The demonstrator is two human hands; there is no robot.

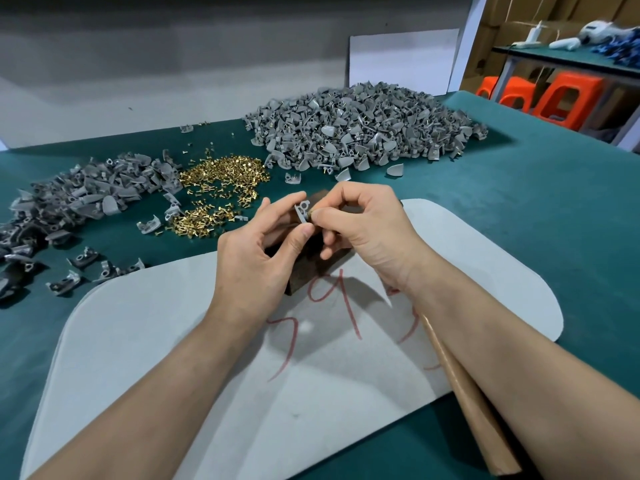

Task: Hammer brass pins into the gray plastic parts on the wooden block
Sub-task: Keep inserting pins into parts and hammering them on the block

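The left hand pinches the gray plastic part by its edges — likely light and stiff; the right hand pinches a tiny, probably slippery brass pin.

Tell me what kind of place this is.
Most likely a small factory assembly bench. A heap of identical gray plastic parts and a pile of brass pins lie on the green table; cartons are stacked behind. The left hand holds one gray part, the right hand pinches a pin.
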